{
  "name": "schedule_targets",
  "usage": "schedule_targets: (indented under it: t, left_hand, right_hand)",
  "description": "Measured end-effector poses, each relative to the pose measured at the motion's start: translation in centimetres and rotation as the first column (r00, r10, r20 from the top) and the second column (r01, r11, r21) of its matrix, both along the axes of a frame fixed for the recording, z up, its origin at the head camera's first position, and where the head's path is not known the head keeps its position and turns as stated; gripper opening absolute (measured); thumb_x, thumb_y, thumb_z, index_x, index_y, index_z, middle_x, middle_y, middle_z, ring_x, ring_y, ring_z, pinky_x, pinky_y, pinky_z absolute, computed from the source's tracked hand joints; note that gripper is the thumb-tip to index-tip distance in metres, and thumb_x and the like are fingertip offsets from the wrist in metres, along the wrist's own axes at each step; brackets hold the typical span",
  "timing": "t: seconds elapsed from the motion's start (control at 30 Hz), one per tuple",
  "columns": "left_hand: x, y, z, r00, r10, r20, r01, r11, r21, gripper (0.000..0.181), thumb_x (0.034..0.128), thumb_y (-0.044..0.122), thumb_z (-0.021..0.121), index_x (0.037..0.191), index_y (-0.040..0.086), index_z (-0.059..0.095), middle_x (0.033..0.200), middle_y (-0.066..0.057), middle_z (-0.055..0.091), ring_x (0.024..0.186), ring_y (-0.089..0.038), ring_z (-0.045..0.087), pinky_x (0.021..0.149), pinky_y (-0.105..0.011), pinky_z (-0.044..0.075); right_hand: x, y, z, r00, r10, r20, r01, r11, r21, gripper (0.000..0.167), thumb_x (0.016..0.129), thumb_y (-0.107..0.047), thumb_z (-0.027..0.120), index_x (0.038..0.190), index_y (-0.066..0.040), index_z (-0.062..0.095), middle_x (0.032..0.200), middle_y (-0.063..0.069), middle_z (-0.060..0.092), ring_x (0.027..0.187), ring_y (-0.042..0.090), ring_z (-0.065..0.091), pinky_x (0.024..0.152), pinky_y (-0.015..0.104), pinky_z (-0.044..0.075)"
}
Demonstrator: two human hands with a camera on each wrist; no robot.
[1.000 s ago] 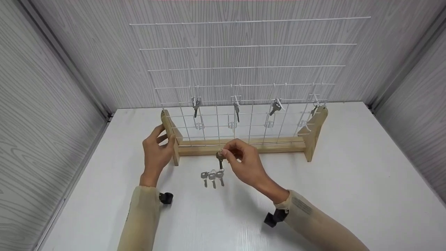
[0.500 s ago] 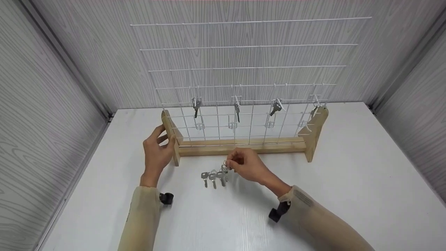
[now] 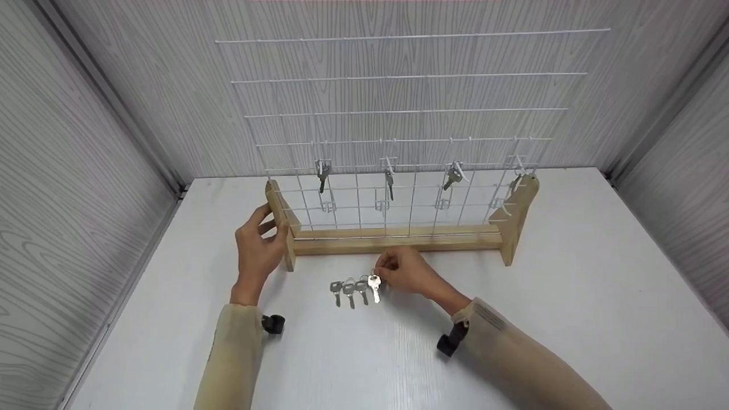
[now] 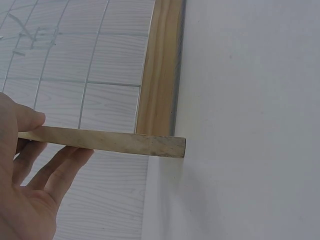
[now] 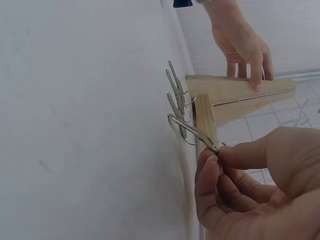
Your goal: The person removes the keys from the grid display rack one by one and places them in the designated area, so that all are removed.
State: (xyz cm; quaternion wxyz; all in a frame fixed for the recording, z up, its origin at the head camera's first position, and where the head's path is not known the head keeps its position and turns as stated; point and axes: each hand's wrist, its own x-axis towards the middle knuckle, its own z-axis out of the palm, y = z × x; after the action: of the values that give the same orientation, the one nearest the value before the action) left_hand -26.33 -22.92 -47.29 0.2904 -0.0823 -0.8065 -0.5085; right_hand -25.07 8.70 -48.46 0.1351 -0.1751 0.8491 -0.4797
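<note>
My left hand holds the left wooden end panel of a white wire-grid rack. In the left wrist view, the thumb lies on one face of the panel and the fingers on the other. Just in front of the rack, my right hand pinches a silver key by its ring, between thumb and fingertips. In the right wrist view this key slants down with its tip at or near the table; contact is unclear. Several ringed silver keys lie in a row directly left of it.
Several keys hang from the rack's upper row of white hooks. Lower hooks sit beneath them with no keys visible. A wooden crossbar joins the end panels on the white table. Wood-grain walls enclose the table.
My right hand has moved down and slightly right from before the crossbar, bringing its key to the right end of the row on the table. The left hand has stayed on the panel.
</note>
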Motion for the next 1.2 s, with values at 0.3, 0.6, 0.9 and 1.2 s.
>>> schedule_targets:
  t: [0.3,0.6,0.9,1.2]
  left_hand:
    - [0.0,0.1,0.0,1.0,0.02,-0.002,-0.02,0.999,-0.026,0.046,0.0993,0.003,0.074,0.144,-0.001,0.063,0.144,-0.025,0.065,0.113,-0.047,0.075,0.084,-0.042,0.068]
    - [0.2,0.2,0.1,1.0,0.013,0.021,-0.012,1.0,-0.023,0.046,0.0998,0.005,0.073,0.145,-0.001,0.062,0.145,-0.025,0.064,0.116,-0.048,0.073,0.086,-0.046,0.068]
    - [0.1,0.1,0.0,1.0,0.012,0.015,-0.012,1.0,-0.025,0.046,0.0997,0.004,0.073,0.144,-0.001,0.062,0.145,-0.024,0.064,0.114,-0.047,0.074,0.086,-0.043,0.068]
    - [0.2,0.1,0.1,1.0,0.004,0.022,-0.004,1.0,0.001,0.047,0.0997,0.003,0.072,0.145,-0.001,0.062,0.145,-0.026,0.064,0.115,-0.049,0.073,0.086,-0.046,0.068]
  right_hand:
    - [-0.3,-0.7,0.2,0.995,0.052,-0.083,-0.042,0.993,0.111,0.011,0.099,0.0,0.071,0.089,-0.001,0.076,0.082,0.007,0.074,0.071,0.01,0.064,0.06,0.02,0.053]
    - [0.0,-0.8,0.0,0.987,0.073,-0.146,-0.05,0.987,0.155,0.012,0.098,0.001,0.071,0.087,-0.003,0.075,0.078,0.004,0.071,0.07,0.01,0.062,0.061,0.022,0.053]
    - [-0.1,-0.5,0.1,0.976,0.081,-0.201,-0.047,0.985,0.169,0.01,0.096,0.002,0.072,0.089,-0.002,0.076,0.081,0.006,0.073,0.073,0.011,0.061,0.064,0.024,0.054]
    - [0.4,0.3,0.8,0.989,0.03,-0.146,-0.007,0.987,0.159,0.003,0.1,-0.004,0.072,0.101,-0.003,0.075,0.096,0.009,0.075,0.085,0.019,0.069,0.072,0.03,0.062]
